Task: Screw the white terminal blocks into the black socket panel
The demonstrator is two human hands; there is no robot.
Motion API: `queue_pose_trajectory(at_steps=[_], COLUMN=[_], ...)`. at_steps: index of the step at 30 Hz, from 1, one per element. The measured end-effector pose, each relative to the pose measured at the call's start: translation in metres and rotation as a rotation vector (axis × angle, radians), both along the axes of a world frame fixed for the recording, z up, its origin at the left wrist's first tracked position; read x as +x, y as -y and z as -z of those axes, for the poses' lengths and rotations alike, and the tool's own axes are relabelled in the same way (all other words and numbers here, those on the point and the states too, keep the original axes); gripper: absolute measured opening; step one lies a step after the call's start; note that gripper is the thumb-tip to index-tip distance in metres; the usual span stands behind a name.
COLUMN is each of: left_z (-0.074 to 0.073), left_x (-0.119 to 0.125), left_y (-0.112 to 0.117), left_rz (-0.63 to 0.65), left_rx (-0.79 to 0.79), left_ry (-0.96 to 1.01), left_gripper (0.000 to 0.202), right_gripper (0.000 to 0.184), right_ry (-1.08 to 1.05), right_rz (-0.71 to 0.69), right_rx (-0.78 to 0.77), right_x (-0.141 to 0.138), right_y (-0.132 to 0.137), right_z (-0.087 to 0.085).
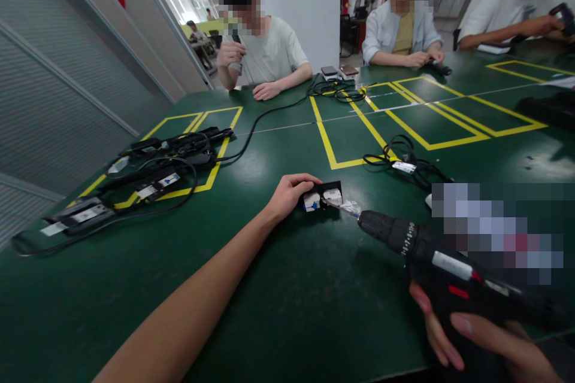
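My right hand [467, 329] is wrapped round the grip of a black cordless drill [431, 251], lower right. Its bit [348, 207], partly covered by something clear and crinkled, points left and reaches a small black housing with white parts [332, 194] on the green table. Whether the tip touches a screw is too small to tell. My left hand [291, 194] grips the housing from its left side, fingers over the back edge. A little blue shows on the housing's left white part.
Black power strips with cords [175, 149] lie at the left on the green table [251, 311], which has yellow tape outlines. A coiled black cable [399, 161] lies beyond the drill. More cable [336, 91] and phones [336, 73] lie farther back. People sit across the table.
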State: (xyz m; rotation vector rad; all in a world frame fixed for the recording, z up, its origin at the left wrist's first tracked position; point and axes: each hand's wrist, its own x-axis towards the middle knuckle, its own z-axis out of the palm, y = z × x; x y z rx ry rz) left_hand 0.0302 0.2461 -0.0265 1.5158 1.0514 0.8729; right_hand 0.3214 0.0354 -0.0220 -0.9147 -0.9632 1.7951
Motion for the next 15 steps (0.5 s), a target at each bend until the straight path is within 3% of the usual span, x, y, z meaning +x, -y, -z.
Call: queue_pose_trajectory(at_steps=[4, 9, 15], left_z=[0.001, 0.001, 0.000], left_x=[0.000, 0.000, -0.001], left_y=[0.000, -0.001, -0.001], left_rz=[0.003, -0.002, -0.002], left_rx=[-0.003, 0.009, 0.028], left_ry=[0.013, 0.006, -0.021], left_gripper=[0.022, 0.022, 0.023], right_gripper=[0.025, 0.028, 0.026], right_ry=[0.014, 0.035, 0.033], right_rz=[-0.024, -0.095, -0.015], right_rx=[-0.008, 0.016, 0.005], right_x=[0.001, 0.006, 0.004], right_y=[0.000, -0.002, -0.001], right_z=[-0.006, 0.003, 0.001])
